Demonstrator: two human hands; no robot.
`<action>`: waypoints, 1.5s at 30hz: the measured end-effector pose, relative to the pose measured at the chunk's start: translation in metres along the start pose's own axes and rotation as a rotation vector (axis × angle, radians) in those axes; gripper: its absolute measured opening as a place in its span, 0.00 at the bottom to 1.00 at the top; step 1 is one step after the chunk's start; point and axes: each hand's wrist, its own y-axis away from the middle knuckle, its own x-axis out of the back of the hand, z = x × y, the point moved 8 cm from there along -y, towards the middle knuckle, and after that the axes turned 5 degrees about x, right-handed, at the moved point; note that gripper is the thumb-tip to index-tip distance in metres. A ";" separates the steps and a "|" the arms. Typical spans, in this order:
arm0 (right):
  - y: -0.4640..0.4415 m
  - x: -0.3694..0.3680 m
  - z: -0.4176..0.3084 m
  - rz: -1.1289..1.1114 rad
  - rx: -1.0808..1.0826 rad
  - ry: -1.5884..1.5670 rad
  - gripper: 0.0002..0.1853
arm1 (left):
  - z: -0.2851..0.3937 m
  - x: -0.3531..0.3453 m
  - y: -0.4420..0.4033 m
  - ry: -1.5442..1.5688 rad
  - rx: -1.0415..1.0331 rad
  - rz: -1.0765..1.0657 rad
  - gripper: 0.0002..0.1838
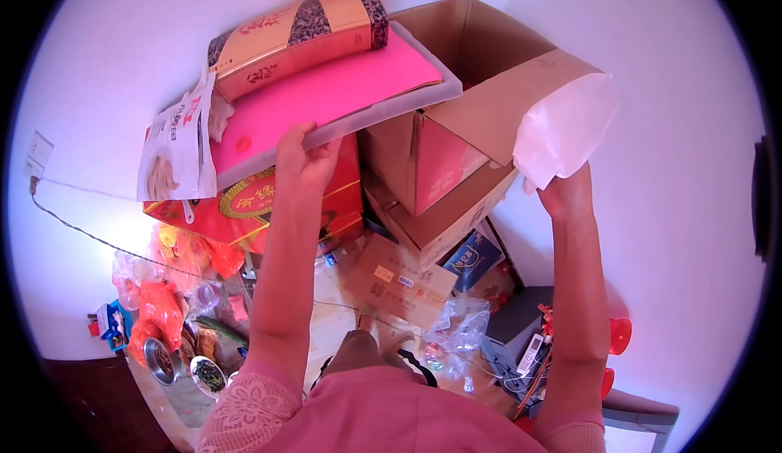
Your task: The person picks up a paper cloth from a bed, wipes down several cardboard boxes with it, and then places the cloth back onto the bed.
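Observation:
My left hand (pixel 305 158) grips the front edge of a white-rimmed tray (pixel 440 88) with its thumb on top. A bright pink sheet (pixel 326 98) lies in the tray. On its back part rests a gold box with dark patterned bands (pixel 297 37). At the tray's left end hangs a white printed pouch (pixel 179 143). Raised at the right, my right hand (pixel 566 188) is closed on the lower end of a white, thin bag (pixel 566 123). The bag overlaps the flap of an open cardboard carton (pixel 489 98); the carton's contents are mostly hidden in shadow.
Below the tray stands a red gift box (pixel 342 188). Another cardboard box (pixel 444 217) supports the open carton. On the floor are a flattened cardboard piece (pixel 403 282), clear plastic bags (pixel 460 323), orange bags (pixel 159 310) and a metal bowl (pixel 161 361). A cord (pixel 90 237) runs from the wall socket.

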 end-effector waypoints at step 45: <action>-0.049 -0.008 0.010 -0.231 -0.017 -0.118 0.12 | 0.033 -0.001 0.036 0.189 0.303 -0.250 0.17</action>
